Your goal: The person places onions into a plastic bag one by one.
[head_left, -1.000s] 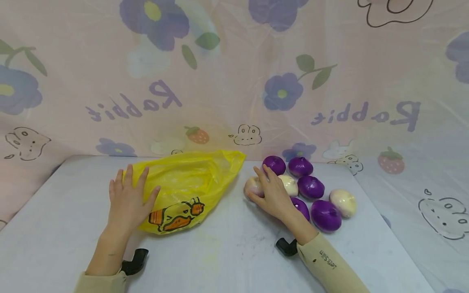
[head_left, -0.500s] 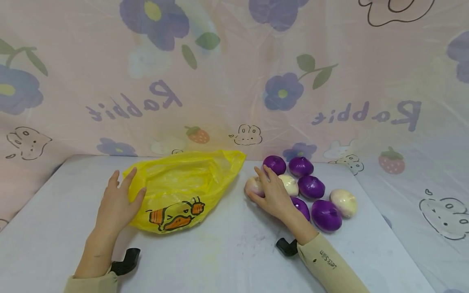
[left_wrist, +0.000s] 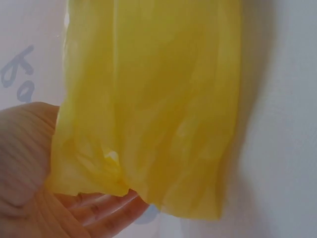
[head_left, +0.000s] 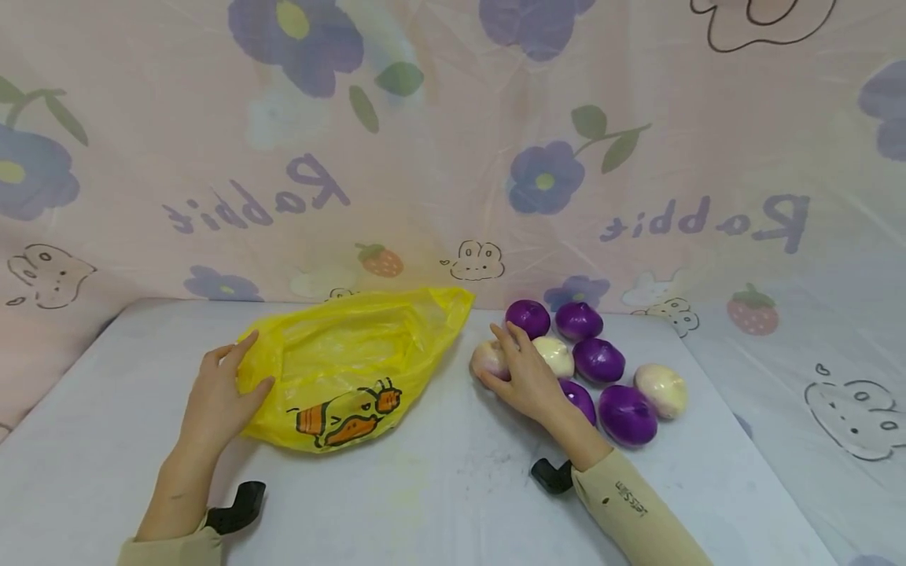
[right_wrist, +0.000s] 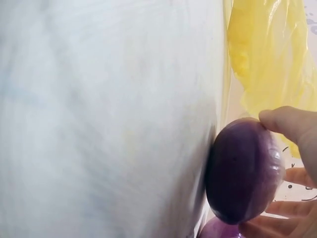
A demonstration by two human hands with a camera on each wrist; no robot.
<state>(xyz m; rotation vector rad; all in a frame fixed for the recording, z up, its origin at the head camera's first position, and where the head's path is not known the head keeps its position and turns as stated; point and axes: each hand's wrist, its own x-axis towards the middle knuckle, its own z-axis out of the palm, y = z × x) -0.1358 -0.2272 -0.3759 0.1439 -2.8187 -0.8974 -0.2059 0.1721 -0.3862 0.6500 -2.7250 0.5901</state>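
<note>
Your left hand point(head_left: 215, 401) has moved left to the edge of the yellow bag point(head_left: 347, 354), and its duck picture point(head_left: 350, 417) has slid a bit right. That hand's fingers are loose and apart, touching the bag. The bag's mouth gapes, and no onion shows inside. Your right hand point(head_left: 534, 381) grips a pale onion point(head_left: 488, 359) down on the table point(head_left: 396, 511). Seven more onions point(head_left: 598, 361) lie to the right. The work looks barely begun: all eight are left outside the bag.
</note>
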